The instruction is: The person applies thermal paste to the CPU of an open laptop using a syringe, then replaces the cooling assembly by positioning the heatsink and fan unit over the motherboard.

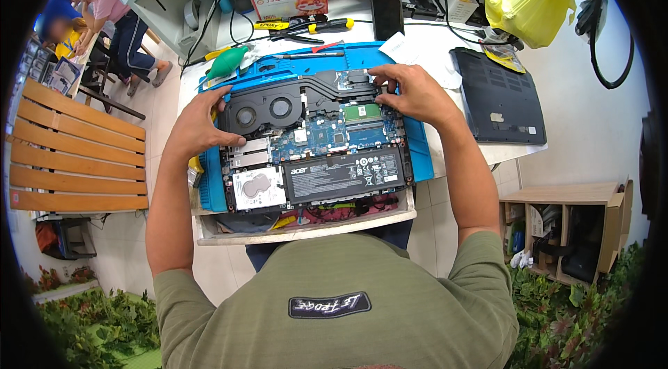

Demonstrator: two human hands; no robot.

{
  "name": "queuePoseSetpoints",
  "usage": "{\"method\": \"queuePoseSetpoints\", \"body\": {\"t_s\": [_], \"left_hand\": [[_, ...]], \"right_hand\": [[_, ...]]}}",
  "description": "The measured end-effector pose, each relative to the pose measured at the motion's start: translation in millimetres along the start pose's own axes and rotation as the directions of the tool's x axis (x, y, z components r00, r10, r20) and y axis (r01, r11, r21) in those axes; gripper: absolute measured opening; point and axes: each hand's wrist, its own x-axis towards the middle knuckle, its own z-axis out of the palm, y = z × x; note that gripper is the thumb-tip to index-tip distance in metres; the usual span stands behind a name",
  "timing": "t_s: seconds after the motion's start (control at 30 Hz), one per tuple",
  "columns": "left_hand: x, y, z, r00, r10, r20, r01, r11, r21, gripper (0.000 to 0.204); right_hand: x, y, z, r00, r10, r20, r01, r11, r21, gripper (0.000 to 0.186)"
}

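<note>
Two hands on opened laptop (pixel 313 139), left hand (pixel 198 129) fingers flat, right hand (pixel 414 94) fingers pressing heatsink (pixel 341 87)

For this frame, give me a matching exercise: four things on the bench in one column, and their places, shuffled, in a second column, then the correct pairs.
Things:
1. left hand
2. right hand
3. removed black bottom cover
4. yellow plastic bag

Places:
A. lying on the table right of the blue mat
B. on the opened laptop's left edge, beside the twin fans
C. at the table's far right corner
D. on the laptop's far edge, by the heat pipes

Pairs: 1-B, 2-D, 3-A, 4-C
</note>
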Motion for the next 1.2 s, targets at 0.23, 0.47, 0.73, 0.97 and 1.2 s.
{"method": "queuePoseSetpoints", "body": {"t_s": [0.23, 0.47, 0.73, 0.97, 1.2], "left_hand": [[1, 5, -2, 0.999, -0.023, 0.023, 0.023, 1.0, -0.01, 0.115], [-1, 2, -2, 1.0, 0.01, 0.008, -0.01, 1.0, -0.006, 0.117], [-9, 10, -3, 0.999, 0.006, 0.043, -0.008, 0.999, 0.037, 0.113], [-9, 6, -5, 0.998, 0.008, 0.056, -0.011, 0.998, 0.056, 0.115], [-4, 12, -6, 0.997, -0.031, 0.073, 0.026, 0.998, 0.064, 0.114]], "right_hand": [[-1, 4, 1, 0.999, -0.033, -0.024, 0.034, 0.999, 0.022, 0.053], [-3, 1, -3, 0.998, -0.053, -0.02, 0.054, 0.998, 0.023, 0.047], [-9, -3, -3, 0.998, -0.05, 0.033, 0.052, 0.996, -0.072, 0.048], [-9, -11, -6, 0.998, -0.047, 0.049, 0.051, 0.995, -0.087, 0.048], [-9, -5, -4, 0.997, -0.075, 0.033, 0.078, 0.994, -0.081, 0.049]]}}
